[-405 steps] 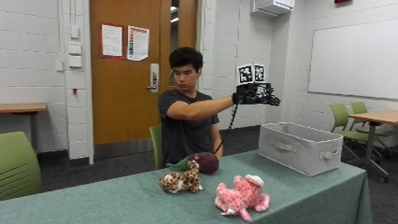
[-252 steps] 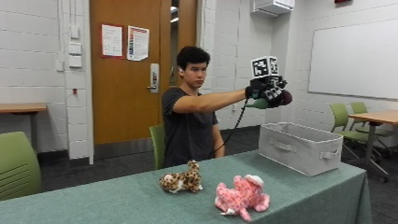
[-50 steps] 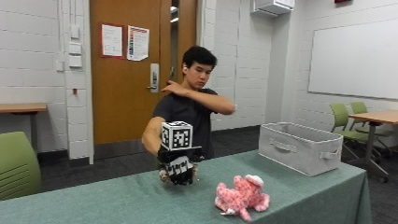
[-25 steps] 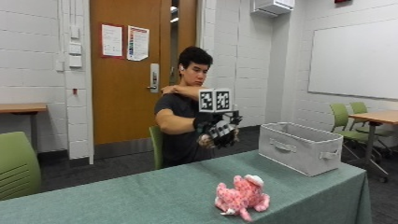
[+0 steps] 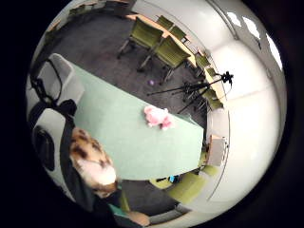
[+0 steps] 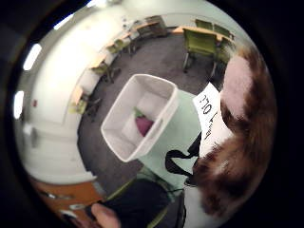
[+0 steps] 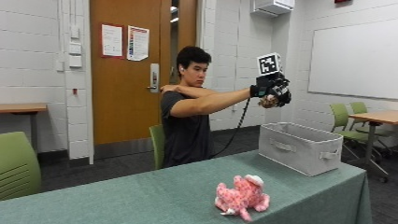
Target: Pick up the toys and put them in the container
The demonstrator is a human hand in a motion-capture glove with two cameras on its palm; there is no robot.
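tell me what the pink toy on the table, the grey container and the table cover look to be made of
The pink stuffed animal toy looks like fuzzy plush: its outline is soft and lumpy. The light grey rectangular container seems to be fabric over stiff panels, matte, with a sewn strap handle on its side. The green table cover appears to be matte cloth, since it drapes over the table's corner.

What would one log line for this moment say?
hand: holds spotted toy, above bin | bin: one toy inside | pink toy: on table | next: likely drop
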